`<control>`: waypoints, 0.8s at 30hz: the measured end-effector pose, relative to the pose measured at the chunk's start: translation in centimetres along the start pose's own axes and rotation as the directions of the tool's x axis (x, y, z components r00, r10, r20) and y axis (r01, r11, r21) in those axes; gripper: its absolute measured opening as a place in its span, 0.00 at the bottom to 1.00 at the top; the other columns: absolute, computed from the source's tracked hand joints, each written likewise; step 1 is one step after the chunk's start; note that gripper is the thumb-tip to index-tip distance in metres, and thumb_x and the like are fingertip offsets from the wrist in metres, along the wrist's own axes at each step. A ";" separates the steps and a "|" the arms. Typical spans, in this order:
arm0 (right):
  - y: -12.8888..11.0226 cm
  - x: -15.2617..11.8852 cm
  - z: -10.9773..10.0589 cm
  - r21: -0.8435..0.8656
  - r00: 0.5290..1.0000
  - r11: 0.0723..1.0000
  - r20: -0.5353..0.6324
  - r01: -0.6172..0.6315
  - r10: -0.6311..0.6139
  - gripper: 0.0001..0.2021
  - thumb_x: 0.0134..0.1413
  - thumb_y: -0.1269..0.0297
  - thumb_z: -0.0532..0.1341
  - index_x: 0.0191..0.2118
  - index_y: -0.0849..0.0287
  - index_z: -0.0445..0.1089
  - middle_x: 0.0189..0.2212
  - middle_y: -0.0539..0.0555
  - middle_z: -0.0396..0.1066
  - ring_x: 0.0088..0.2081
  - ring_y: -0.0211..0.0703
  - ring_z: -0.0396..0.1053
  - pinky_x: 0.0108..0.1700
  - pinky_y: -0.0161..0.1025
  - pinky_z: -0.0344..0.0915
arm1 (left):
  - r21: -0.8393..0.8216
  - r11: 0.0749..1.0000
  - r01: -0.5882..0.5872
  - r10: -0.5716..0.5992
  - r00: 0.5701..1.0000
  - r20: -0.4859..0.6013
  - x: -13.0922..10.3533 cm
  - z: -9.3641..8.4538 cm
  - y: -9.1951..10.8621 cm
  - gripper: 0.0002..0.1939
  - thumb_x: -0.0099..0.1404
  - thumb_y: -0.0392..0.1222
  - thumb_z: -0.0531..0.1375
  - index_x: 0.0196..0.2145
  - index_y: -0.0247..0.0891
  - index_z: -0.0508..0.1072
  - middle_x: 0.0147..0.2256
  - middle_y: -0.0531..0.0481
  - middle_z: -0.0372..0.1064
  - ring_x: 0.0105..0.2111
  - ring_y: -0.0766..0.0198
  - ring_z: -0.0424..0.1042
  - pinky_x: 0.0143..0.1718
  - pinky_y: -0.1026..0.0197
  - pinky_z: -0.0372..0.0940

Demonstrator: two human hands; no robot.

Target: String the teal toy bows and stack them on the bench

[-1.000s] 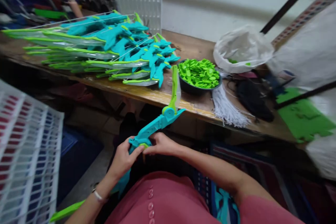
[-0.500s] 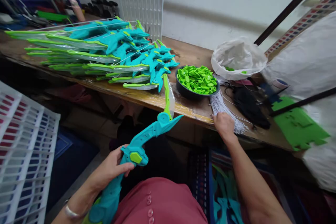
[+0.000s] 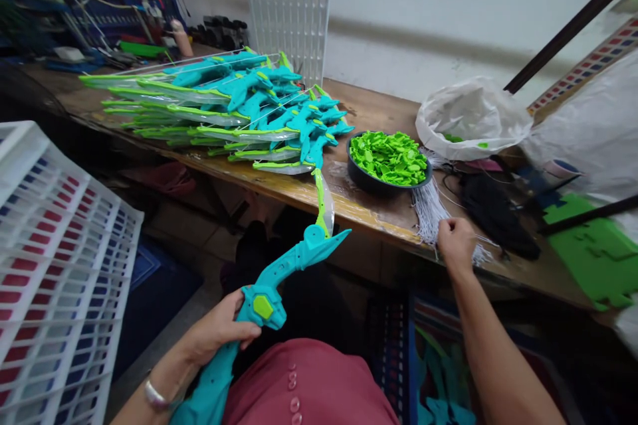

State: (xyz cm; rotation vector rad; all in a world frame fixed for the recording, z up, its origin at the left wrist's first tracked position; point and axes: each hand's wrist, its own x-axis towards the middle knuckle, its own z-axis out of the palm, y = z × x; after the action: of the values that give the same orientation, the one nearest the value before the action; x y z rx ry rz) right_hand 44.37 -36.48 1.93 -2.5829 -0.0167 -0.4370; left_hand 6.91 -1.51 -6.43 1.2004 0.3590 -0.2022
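A turquoise and lime-green toy bow (image 3: 284,272) lies slanted in front of my body, its upper limb tip close to the bench edge. My left hand (image 3: 224,325) is wrapped round its middle grip, beside a lime hexagonal piece (image 3: 263,307). At the bench's front edge my right hand (image 3: 457,244) is closed in a fist at the bundle of white strings (image 3: 429,212). Whether a string is pinched in its fingers is hidden. Finished-looking toy bows (image 3: 239,106) with strings lie stacked on the bench to the left.
A dark bowl (image 3: 389,190) of lime plastic pieces stands on the wooden bench (image 3: 369,216). Behind it sits a white bag (image 3: 468,113). A green foam mat (image 3: 588,246) is at the right. A white plastic crate (image 3: 74,252) stands left, and a blue crate (image 3: 411,358) with turquoise parts below right.
My right hand has drawn a little to the right and down along the strings. The bow stays in my left hand, and the view has turned slightly left.
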 end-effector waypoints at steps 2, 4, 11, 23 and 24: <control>-1.7 -3.6 0.1 0.100 0.997 0.992 -0.019 0.075 -0.074 0.11 0.58 0.61 0.51 0.33 0.58 0.68 0.31 0.60 0.70 0.36 0.52 0.68 0.43 0.47 0.63 | -0.065 0.998 0.016 -0.014 0.999 0.043 -0.1 0.2 0.2 0.32 0.49 0.47 0.75 0.50 0.35 0.74 0.33 0.49 0.73 0.21 0.70 0.62 0.19 0.68 0.59; -3.9 -8.9 0.8 0.231 0.973 0.955 0.089 0.187 -0.212 0.12 0.61 0.55 0.53 0.33 0.56 0.68 0.28 0.55 0.70 0.32 0.48 0.67 0.39 0.42 0.64 | -0.131 0.991 0.017 -0.006 0.996 0.086 0.0 0.7 0.5 0.31 0.49 0.46 0.74 0.50 0.34 0.75 0.35 0.46 0.73 0.21 0.71 0.62 0.19 0.68 0.57; -8.8 -27.4 5.3 0.773 0.225 0.614 0.634 -0.160 -0.740 0.05 0.57 0.64 0.64 0.31 0.58 0.74 0.28 0.49 0.71 0.31 0.38 0.65 0.38 0.36 0.60 | -0.236 0.970 0.056 -0.012 0.983 0.182 1.9 2.6 0.1 0.23 0.48 0.39 0.72 0.43 0.33 0.78 0.30 0.48 0.73 0.20 0.72 0.63 0.18 0.70 0.56; -10.1 -21.4 12.4 0.617 0.547 0.173 0.772 -0.768 -0.324 0.20 0.53 0.45 0.69 0.40 0.57 0.75 0.31 0.55 0.76 0.35 0.48 0.76 0.41 0.47 0.75 | -0.075 0.986 0.147 -0.122 0.958 0.261 -1.5 1.3 -2.4 0.27 0.46 0.43 0.76 0.43 0.33 0.76 0.35 0.44 0.79 0.24 0.68 0.70 0.20 0.70 0.63; -9.9 -20.1 12.6 0.659 0.609 0.151 0.744 -0.737 -0.275 0.18 0.51 0.47 0.70 0.38 0.57 0.74 0.28 0.54 0.74 0.32 0.47 0.75 0.38 0.45 0.75 | -0.057 0.988 0.144 -0.125 0.961 0.248 -1.8 0.9 -2.6 0.27 0.47 0.44 0.76 0.43 0.34 0.76 0.35 0.45 0.79 0.24 0.68 0.69 0.20 0.71 0.62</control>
State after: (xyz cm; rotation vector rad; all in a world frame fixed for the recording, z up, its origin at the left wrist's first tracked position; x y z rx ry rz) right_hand 28.17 -20.27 -9.78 -1.1122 -0.0813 0.7146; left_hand 4.52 -3.38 -7.77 1.0636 0.2302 -0.4470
